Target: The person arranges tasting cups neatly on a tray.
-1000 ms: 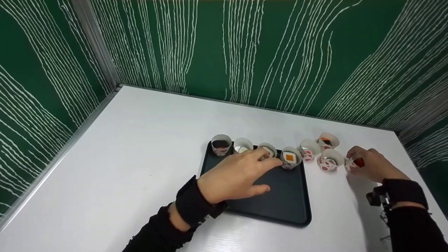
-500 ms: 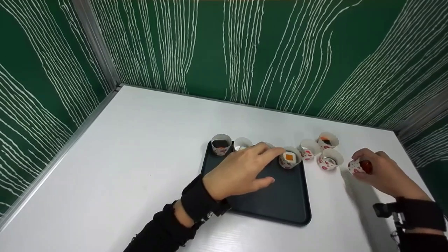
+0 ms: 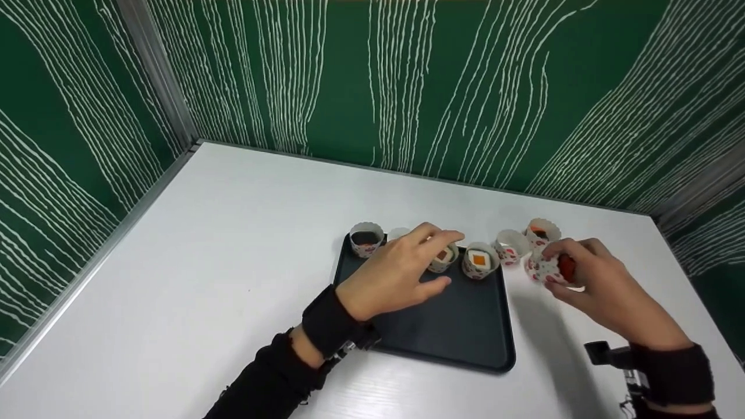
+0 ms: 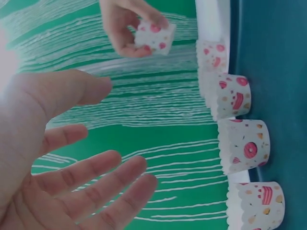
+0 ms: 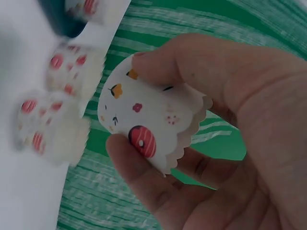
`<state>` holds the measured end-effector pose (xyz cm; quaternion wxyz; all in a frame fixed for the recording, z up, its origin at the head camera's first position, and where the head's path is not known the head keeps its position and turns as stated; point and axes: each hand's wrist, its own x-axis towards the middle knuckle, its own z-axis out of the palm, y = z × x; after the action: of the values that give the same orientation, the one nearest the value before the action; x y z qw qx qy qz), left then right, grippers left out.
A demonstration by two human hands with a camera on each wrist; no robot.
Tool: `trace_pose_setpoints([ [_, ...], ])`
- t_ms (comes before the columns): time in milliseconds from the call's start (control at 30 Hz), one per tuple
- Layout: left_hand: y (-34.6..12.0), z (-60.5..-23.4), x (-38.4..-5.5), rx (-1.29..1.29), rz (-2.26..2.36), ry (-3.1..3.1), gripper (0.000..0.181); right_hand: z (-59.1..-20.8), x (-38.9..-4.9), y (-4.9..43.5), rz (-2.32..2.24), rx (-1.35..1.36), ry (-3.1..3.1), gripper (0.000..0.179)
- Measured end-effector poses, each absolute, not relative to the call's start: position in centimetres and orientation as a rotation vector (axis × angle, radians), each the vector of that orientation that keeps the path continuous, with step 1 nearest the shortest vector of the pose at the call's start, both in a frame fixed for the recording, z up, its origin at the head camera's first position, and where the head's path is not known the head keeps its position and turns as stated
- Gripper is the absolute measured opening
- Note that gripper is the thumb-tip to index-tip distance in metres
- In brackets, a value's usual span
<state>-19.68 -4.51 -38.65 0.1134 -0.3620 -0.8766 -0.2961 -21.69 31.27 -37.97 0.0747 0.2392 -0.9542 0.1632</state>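
In my right hand point(image 3: 605, 288) a paper baking cup point(image 5: 144, 112) with red doughnut and flower prints is pinched between thumb and fingers, tilted and lifted off the table. Something red point(image 3: 566, 269) shows at its mouth. My left hand point(image 3: 398, 270) hovers over the dark tray point(image 3: 460, 331) with fingers spread, holding nothing. Along the tray's back edge stands a row of similar cups. One has a dark filling point(image 3: 365, 238), another a white piece with an orange square point(image 3: 479, 259). A cup with a brown-centred white piece point(image 3: 443, 256) is partly behind my left fingers.
Right of the tray, more cups stand on the white table point(image 3: 262, 233): one with something pinkish-red in it point(image 3: 512, 247) and one with orange and black inside point(image 3: 542, 231). Green walls point(image 3: 343, 75) with white lines border the table's back and sides.
My right hand has raised its cup from the table's right side and carried it left, close to the other cups. My left hand has shifted only slightly.
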Motion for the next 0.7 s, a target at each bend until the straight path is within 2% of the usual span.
trace_pose_setpoints([
  [333, -4.3, -38.8, -19.9, -1.067, -0.887, -2.548, 0.058, -37.0, -20.5, 25.5, 0.558, 0.968, -2.662, 0.055],
  [700, -3.2, -39.2, -19.6, -1.066, -0.928, -2.490, 0.053, -36.3, -19.7, 21.9, 0.538, 1.011, -2.649, 0.053],
])
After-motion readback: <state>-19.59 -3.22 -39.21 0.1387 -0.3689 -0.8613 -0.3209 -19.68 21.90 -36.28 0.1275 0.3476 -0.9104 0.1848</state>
